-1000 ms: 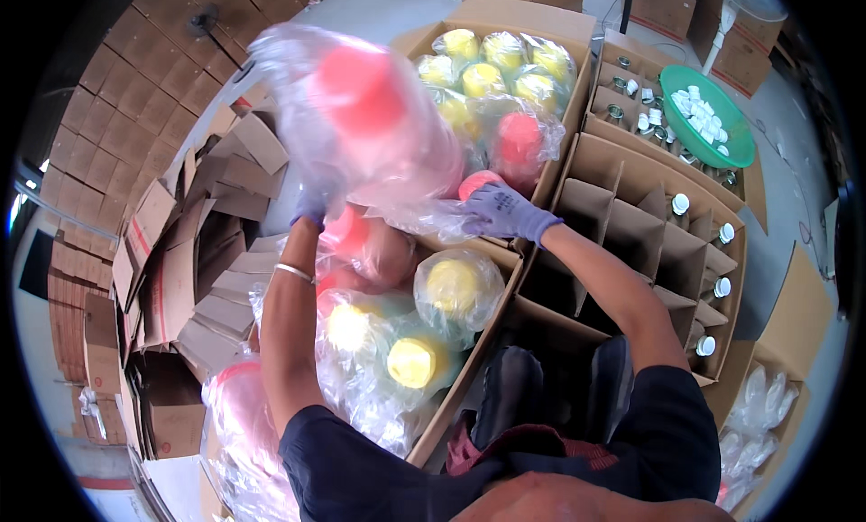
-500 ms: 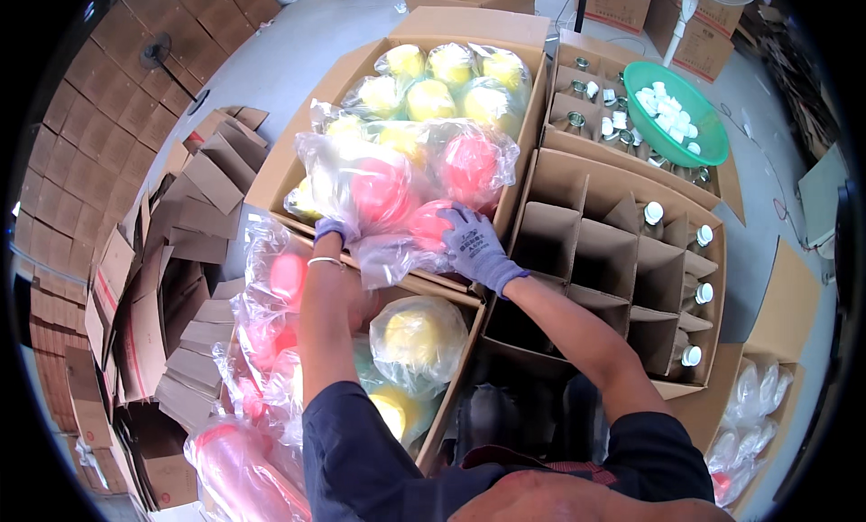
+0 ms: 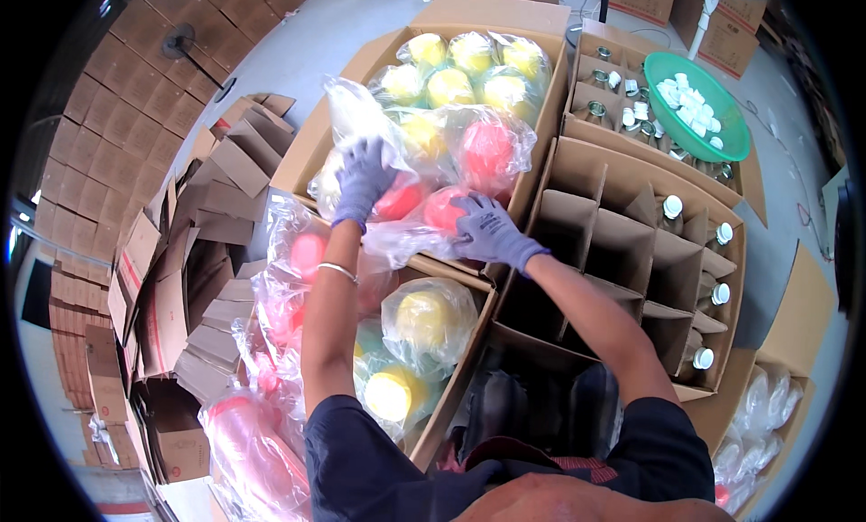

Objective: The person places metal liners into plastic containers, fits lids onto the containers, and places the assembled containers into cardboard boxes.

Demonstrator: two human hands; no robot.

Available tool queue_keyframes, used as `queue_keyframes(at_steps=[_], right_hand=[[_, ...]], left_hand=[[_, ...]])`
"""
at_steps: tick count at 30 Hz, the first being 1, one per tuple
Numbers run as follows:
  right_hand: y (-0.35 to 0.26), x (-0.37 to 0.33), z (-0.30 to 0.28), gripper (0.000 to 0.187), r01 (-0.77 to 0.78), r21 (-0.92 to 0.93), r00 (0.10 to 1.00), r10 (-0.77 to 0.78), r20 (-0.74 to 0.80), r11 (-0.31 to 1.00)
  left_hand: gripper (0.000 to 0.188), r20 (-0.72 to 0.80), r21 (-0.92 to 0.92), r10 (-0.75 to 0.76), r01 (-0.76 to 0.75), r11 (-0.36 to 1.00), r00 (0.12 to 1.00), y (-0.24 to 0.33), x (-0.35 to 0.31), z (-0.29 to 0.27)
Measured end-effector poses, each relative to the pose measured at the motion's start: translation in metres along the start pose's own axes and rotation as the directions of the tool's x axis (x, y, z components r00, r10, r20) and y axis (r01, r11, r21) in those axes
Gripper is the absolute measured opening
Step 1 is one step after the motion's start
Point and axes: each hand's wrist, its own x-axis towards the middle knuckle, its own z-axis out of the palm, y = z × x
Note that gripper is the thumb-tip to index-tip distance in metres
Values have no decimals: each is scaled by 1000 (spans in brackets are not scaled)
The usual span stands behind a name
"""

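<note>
My left hand, in a purple-grey glove, lies on the clear plastic bag around a pink rounded thing. Its fingers are spread over the film, and part of the bag stands up beyond them. My right hand, gloved alike, is closed on the side of another bagged pink rounded thing at the near edge of the far carton. A further pink one sits just beyond, with several bagged yellow ones behind it. The film hides the exact kind of these things.
A nearer carton holds bagged pink and yellow things. To the right, a divided carton has several white-capped bottles along its right side. Behind it, a green basin of white caps rests on a carton of bottles. Flattened cardboard is heaped left.
My left hand has come up from beside the bag onto its top, and a flap of film now rises higher. My right hand stays on its pink thing. The view has shifted slightly.
</note>
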Motion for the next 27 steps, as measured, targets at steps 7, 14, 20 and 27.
queue_keyframes(at_steps=[7,14,20,27], right_hand=[[-3,71,-54,85,281,95,956,-269,-117,955],[67,121,28,93,-341,490,807,-17,590,802],[87,145,61,92,-425,351,744,101,661,834],[87,129,13,92,-363,117,848,275,453,924]], left_hand=[[34,601,-186,390,-353,917,697,0,-63,79],[36,319,-412,455,-311,857,832,3,-56,2],[47,216,-551,480,-300,779,851,31,-69,-62],[34,676,-82,255,-273,959,692,4,-18,149]])
